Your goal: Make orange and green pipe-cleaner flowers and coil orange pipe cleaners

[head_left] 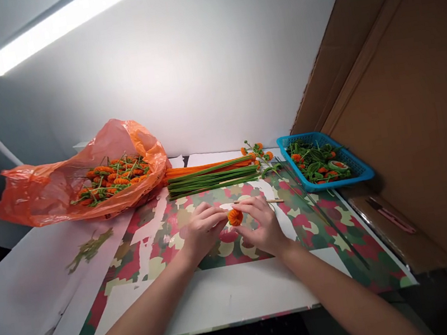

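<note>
A small orange pipe-cleaner coil (235, 217) sits between my two hands above the patterned table mat (162, 239). My left hand (202, 232) pinches it from the left with closed fingers. From the right, my right hand (260, 224) grips the coil and a thin wooden stick (273, 201) that pokes out to the right. A bundle of orange and green pipe cleaners (212, 175) lies just behind my hands.
An orange plastic bag (81, 178) full of finished orange-and-green pieces lies at the back left. A blue basket (324, 160) with more pieces stands at the back right. Long thin green wires (324, 214) lie along the mat's right side. Cardboard (408, 104) walls the right.
</note>
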### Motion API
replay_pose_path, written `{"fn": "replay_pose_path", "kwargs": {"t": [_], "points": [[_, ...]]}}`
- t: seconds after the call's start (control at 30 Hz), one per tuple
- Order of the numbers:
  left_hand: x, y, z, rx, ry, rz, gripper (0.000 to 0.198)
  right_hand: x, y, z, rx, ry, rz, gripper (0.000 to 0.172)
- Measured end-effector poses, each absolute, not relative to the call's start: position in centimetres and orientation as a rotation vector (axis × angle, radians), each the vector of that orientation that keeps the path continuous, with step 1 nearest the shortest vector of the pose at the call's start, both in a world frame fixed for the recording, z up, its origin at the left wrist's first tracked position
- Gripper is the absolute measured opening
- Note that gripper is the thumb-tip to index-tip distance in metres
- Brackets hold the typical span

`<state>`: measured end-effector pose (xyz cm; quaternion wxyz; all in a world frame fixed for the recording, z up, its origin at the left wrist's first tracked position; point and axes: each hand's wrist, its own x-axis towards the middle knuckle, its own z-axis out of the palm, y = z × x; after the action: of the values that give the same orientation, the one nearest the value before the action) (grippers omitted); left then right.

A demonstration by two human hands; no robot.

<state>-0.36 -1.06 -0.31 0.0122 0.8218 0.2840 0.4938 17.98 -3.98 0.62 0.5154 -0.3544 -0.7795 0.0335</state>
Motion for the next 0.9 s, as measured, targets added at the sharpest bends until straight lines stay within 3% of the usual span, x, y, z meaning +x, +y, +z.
{"fn": "replay_pose_path", "kwargs": {"t": [0.33, 0.53, 0.73, 0.8, 0.9], "points": [[-0.3, -1.4, -0.4, 2.712, 0.976, 1.279, 0.022, 18.2, -3.7, -0.1, -0.864, -2.037, 0.027, 0.013], [-0.4, -1.3, -0.5, 2.816, 1.081, 1.086, 0.032, 18.2, -3.6, -0.6, -0.855, -2.068, 0.100, 0.029], [0.0, -1.9, 0.1, 2.908, 1.177, 0.869, 0.029, 18.3, -3.9, -0.6, -0.884, -2.107, 0.257, 0.011], [-0.5, -1.8, 1.4, 2.923, 1.249, 0.799, 0.025, 18.3, -3.9, -0.7, -0.904, -2.063, 0.312, 0.017], [-3.5, -0.7, 5.6, 2.874, 1.519, 0.752, 0.022, 18.6, -3.8, -0.9, -0.988, -1.949, 0.343, 0.050]]}}
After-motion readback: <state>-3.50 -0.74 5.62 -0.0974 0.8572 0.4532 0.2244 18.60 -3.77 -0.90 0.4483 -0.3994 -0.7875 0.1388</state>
